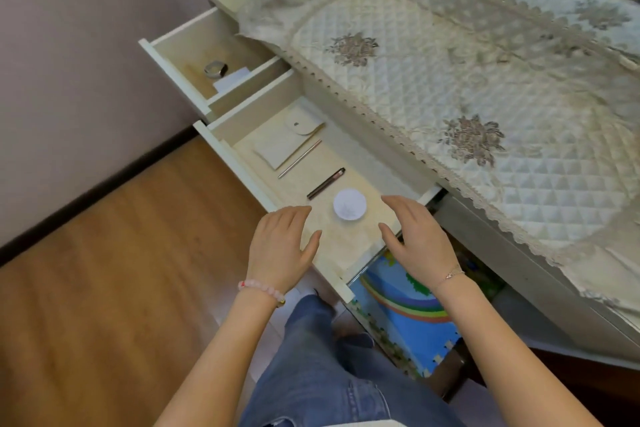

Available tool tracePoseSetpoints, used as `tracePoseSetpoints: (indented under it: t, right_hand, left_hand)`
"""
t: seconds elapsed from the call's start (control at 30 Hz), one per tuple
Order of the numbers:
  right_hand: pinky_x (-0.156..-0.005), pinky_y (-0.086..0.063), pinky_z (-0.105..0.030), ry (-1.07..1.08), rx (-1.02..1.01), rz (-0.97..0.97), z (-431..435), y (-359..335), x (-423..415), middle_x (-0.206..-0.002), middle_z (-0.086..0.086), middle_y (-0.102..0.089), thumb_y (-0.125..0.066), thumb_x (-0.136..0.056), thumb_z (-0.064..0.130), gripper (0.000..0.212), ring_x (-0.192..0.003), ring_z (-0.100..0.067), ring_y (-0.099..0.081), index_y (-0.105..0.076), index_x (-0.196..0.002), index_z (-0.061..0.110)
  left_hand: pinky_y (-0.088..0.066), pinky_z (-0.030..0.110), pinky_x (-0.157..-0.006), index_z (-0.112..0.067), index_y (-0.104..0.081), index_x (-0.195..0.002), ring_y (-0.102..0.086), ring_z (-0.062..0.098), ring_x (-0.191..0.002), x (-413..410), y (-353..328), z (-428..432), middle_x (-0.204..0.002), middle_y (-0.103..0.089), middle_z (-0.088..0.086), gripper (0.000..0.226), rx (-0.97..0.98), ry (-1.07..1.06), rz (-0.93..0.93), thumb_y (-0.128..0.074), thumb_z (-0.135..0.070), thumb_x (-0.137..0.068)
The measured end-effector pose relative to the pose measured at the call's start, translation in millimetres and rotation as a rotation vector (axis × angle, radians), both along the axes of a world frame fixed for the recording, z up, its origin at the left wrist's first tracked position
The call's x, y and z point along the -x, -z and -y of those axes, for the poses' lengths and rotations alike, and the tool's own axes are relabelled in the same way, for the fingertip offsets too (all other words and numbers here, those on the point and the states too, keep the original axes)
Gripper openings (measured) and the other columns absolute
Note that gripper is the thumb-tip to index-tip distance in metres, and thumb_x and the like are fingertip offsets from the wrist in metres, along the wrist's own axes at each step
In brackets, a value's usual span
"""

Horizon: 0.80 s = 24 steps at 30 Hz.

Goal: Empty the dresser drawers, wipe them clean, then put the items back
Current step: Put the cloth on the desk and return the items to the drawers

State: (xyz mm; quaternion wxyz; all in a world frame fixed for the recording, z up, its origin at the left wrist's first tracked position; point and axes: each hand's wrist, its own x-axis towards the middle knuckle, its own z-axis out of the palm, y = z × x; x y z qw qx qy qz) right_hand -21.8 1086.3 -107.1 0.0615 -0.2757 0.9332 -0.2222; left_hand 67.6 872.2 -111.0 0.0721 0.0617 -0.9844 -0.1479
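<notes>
Big drawer (239, 172): pulled far out, middle of the frame, so its whole floor is within reach; it is not yet emptied
Small drawer (173, 76): open too, upper left of the frame, with a metal band (215, 68) and a white paper (232, 79) lying in it
Left hand (282, 246): released, fingers loosely spread, holding nothing, over the near front edge of the big drawer; whether it touches the wood I cannot tell
Right hand (415, 236): also slack and holding nothing, over the drawer's near right side
White dish (349, 204): flat on the drawer floor between the two hands, nearest to them, so likely the first thing to come out
Dark pen (326, 183): just beyond the dish, lying aslant
Silver stick (300, 159): further up, beside a cream pouch (287, 142)
Quilted cover (450, 80): spread over the dresser top at right, a likely spot to park the items
Stage: emptying looks barely begun; wiping is yet to come
</notes>
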Motion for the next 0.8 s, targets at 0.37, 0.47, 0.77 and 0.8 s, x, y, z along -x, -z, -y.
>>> tracePoseSetpoints:
  t: [0.37,0.47,0.77,0.8]
  right_hand:
    - [-0.105,-0.034,-0.034,-0.025,-0.046,0.016,44.3,12.5,12.2,-0.134,-0.009,-0.052,-0.057,-0.09,0.024,0.046,-0.123,-0.025,-0.049,-0.049,-0.132,0.008]
    - [-0.103,-0.035,-0.033,-0.009,-0.04,-0.002,49.3,12.0,18.2,-0.132,-0.01,-0.054,-0.059,-0.09,0.022,0.044,-0.121,-0.027,-0.051,-0.05,-0.13,0.007]
    - [-0.101,-0.033,-0.027,0.05,-0.027,-0.03,52.7,14.5,29.3,-0.127,-0.011,-0.056,-0.05,-0.09,0.027,0.043,-0.118,-0.025,-0.052,-0.052,-0.128,0.005]
    - [-0.101,-0.034,-0.027,0.058,-0.022,-0.034,52.4,15.2,30.6,-0.126,-0.011,-0.057,-0.049,-0.09,0.028,0.044,-0.117,-0.025,-0.053,-0.053,-0.127,0.005]
  left_hand:
    - [-0.031,0.026,-0.103,-0.015,-0.035,-0.142,-0.039,0.016,-0.13,-15.4,43.7,40.2,-0.145,-0.038,0.001,0.056,-0.59,-0.421,0.177,-0.049,-0.039,-0.094]
    - [-0.028,0.024,-0.104,-0.018,-0.026,-0.146,-0.033,0.015,-0.133,-7.2,41.4,40.2,-0.149,-0.031,-0.003,0.059,-1.097,-0.615,0.25,-0.05,-0.034,-0.095]
    - [-0.034,0.038,-0.109,-0.016,-0.033,-0.144,-0.042,0.02,-0.13,8.9,55.0,52.4,-0.143,-0.041,-0.002,0.053,-1.626,-0.7,0.294,-0.045,-0.035,-0.097]
    - [-0.035,0.038,-0.108,-0.016,-0.035,-0.143,-0.043,0.023,-0.129,9.3,54.6,54.1,-0.14,-0.042,-0.002,0.052,-1.694,-0.732,0.265,-0.044,-0.037,-0.097]
